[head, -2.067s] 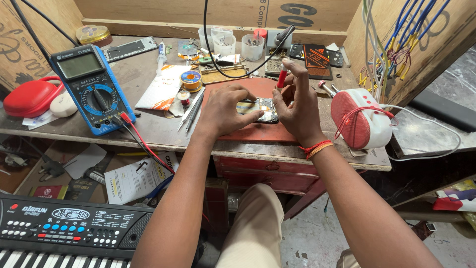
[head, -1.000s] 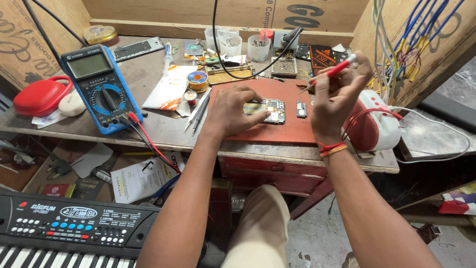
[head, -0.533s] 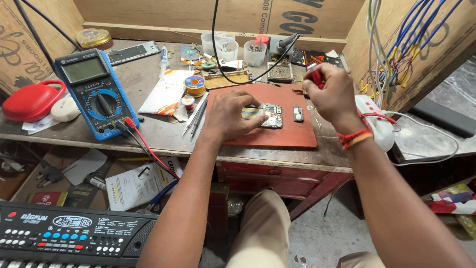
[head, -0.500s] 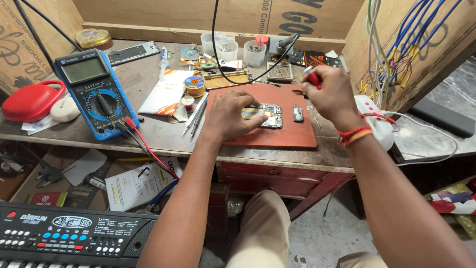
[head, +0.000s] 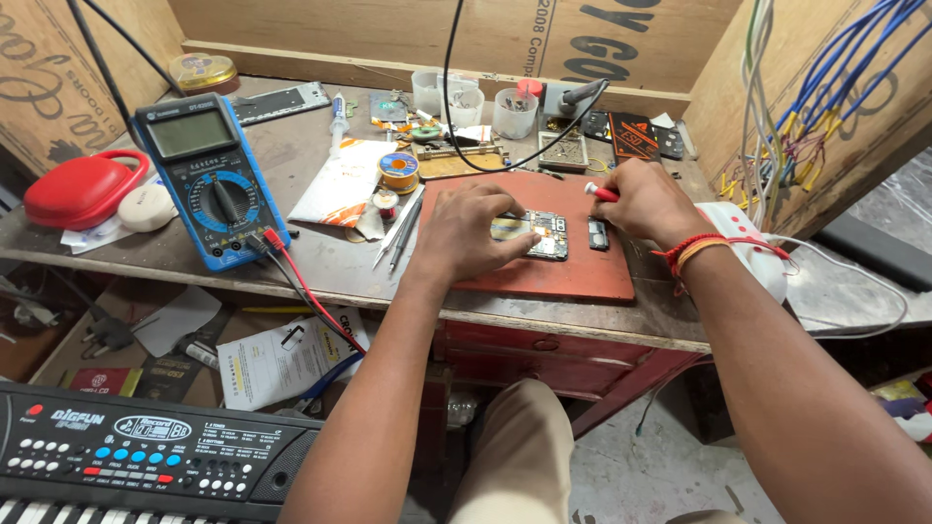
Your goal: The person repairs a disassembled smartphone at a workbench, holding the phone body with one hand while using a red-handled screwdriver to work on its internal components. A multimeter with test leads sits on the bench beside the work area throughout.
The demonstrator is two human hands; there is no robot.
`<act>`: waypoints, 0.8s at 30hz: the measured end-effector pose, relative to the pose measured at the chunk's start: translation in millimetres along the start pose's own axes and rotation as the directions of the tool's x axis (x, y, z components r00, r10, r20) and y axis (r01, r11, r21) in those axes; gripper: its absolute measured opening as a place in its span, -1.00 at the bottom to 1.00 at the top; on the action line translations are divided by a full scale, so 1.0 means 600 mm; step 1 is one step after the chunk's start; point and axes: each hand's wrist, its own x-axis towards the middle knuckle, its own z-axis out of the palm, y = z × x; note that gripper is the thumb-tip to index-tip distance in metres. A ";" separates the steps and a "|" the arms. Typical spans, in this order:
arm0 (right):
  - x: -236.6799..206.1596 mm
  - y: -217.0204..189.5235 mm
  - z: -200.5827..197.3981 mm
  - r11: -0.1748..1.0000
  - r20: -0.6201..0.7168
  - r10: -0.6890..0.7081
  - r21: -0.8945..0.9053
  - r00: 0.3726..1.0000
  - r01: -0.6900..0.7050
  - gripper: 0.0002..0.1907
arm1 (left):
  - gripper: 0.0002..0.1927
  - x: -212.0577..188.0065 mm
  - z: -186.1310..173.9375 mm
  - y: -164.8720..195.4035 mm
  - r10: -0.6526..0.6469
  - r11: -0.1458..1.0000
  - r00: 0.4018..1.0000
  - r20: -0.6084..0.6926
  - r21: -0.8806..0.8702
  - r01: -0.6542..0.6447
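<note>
Pinning the circuit board point(head: 532, 234) flat on the red mat point(head: 573, 272) with left hand point(head: 473, 231) to steady it; right hand point(head: 646, 199) grips a red screwdriver point(head: 601, 192).

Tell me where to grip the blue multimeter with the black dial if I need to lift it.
Take the blue multimeter by its two long side edges around the middle, coming down from above. It lies flat on the wooden bench, face up, so both long edges are open. Keep clear of the bottom end, where the red and black probe leads plug in and trail off the bench.
</note>
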 end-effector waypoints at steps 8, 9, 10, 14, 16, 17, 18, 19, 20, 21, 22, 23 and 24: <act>0.002 -0.001 0.010 0.993 -0.006 0.007 -0.115 1.000 -0.008 -0.76 | -0.58 0.001 0.001 0.001 -0.013 1.000 1.000 0.011 0.005 0.013; 0.000 0.000 0.010 0.995 -0.018 -0.009 -0.096 1.000 0.007 -0.77 | -0.57 0.001 0.002 0.001 -0.012 1.000 1.000 0.009 0.005 0.012; -0.001 -0.001 0.011 0.997 -0.029 -0.027 -0.078 0.999 0.024 -0.79 | -0.57 0.001 0.002 0.000 -0.012 1.000 1.000 0.007 0.006 0.012; -0.017 -0.004 0.010 0.998 -0.142 -0.045 0.040 0.989 0.051 -0.74 | -0.57 0.001 0.003 0.000 -0.001 1.000 1.000 -0.006 0.012 0.001; -0.030 -0.008 0.008 0.997 -0.134 -0.044 0.052 0.990 0.051 -0.74 | -0.56 0.001 0.003 0.000 -0.004 1.000 1.000 0.006 0.012 0.004; -0.040 -0.010 0.008 0.995 -0.130 -0.069 0.062 0.989 0.077 -0.75 | -0.56 0.000 0.003 0.000 -0.003 1.000 1.000 0.005 0.012 0.003; -0.049 -0.012 0.007 0.992 -0.127 -0.095 0.071 0.987 0.105 -0.76 | -0.55 0.001 0.004 0.000 -0.003 1.000 1.000 0.002 0.012 0.003; -0.060 -0.015 0.007 0.988 -0.124 -0.122 0.082 0.985 0.133 -0.76 | -0.55 0.001 0.003 0.000 -0.003 1.000 1.000 -0.001 0.013 0.003; -0.072 -0.017 0.006 0.974 -0.149 -0.178 0.113 0.973 0.196 -0.77 | -0.55 0.002 0.003 0.001 -0.002 1.000 1.000 0.000 0.014 0.002; -0.084 -0.019 0.005 0.955 -0.176 -0.234 0.144 0.956 0.260 -0.78 | -0.55 0.002 0.002 0.001 -0.003 1.000 1.000 0.002 0.017 0.003; -0.096 -0.021 0.005 0.931 -0.203 -0.286 0.174 0.936 0.322 -0.79 | -0.56 0.001 0.002 0.001 -0.004 1.000 1.000 0.005 0.018 0.004; -0.106 -0.023 0.005 0.938 -0.190 -0.269 0.171 0.944 0.302 -0.79 | -0.56 0.001 0.001 0.001 0.000 1.000 1.000 0.001 0.020 0.000; -0.117 -0.024 0.003 0.945 -0.176 -0.252 0.168 0.952 0.281 -0.80 | -0.56 0.002 0.000 0.001 0.005 1.000 1.000 -0.002 0.021 -0.005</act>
